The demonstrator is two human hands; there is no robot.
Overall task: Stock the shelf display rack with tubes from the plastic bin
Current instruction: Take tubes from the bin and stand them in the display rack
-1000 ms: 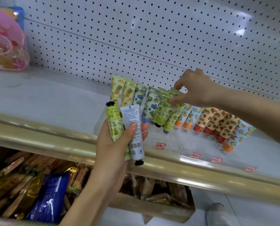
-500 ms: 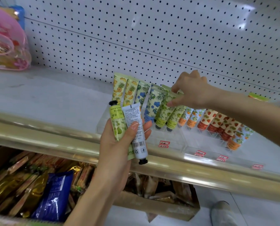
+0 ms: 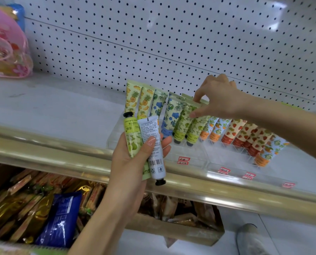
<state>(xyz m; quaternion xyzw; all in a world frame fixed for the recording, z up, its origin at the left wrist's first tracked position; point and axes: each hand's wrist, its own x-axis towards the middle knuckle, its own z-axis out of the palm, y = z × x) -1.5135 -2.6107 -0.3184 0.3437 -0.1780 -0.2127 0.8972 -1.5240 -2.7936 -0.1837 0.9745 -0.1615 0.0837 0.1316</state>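
My left hand (image 3: 135, 161) grips two tubes in front of the shelf: a green tube (image 3: 132, 133) with its black cap up and a pale blue tube (image 3: 152, 144) with its cap down. My right hand (image 3: 219, 97) reaches over the clear display rack (image 3: 188, 155) and pinches the crimped top of a green leaf-print tube (image 3: 184, 122) standing in the rack. Several tubes lean in a row there: pineapple-print ones (image 3: 133, 98) at the left, blue-flower ones (image 3: 172, 115), then orange and strawberry-print ones (image 3: 245, 135) to the right. The plastic bin is out of sight.
A white pegboard (image 3: 153, 43) backs the shelf. A pink clear bag (image 3: 6, 50) sits at the far left. The gold shelf edge (image 3: 52, 155) runs along the front. Below it, snack packets fill a cardboard box (image 3: 181, 234). Red price tags (image 3: 184, 160) mark the rack's front.
My right hand has shifted its hold a little on the green tube's top in the rack. My left hand keeps its two tubes, almost still.
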